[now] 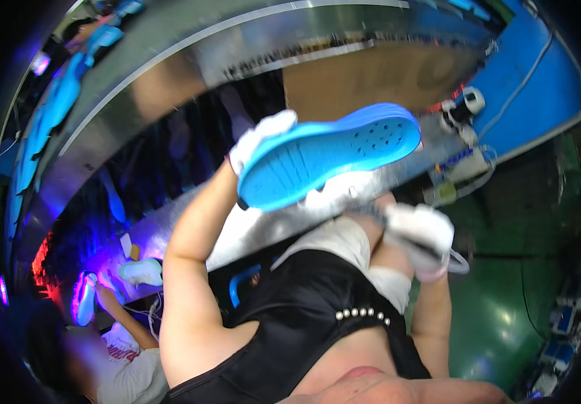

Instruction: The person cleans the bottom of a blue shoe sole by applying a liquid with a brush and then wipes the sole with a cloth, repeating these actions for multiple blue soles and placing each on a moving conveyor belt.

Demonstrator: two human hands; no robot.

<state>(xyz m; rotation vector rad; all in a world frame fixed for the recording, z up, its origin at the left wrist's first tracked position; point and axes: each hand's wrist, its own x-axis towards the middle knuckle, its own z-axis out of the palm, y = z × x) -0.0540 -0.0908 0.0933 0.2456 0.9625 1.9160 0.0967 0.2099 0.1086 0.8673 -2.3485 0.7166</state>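
Note:
My left hand [263, 138], in a white glove, grips a blue shoe sole [331, 151] by its edge at the left end. The sole is held up with its hollow side in view, and a group of small holes shows at its right end. Over my lap, apart from the sole, is my right hand [422, 232], also gloved in white and smeared by motion. A dark, blurred shape sticks out at its left side; its kind cannot be made out, and the fingers are unclear.
A metal bench edge [236, 236] runs beneath the sole, with a cardboard sheet [371, 77] behind it. A white device with cables [465, 111] stands at right, near a blue surface [539, 74]. At lower left, a co-worker's hand [102, 291] is beside a sole [85, 303] under purple light.

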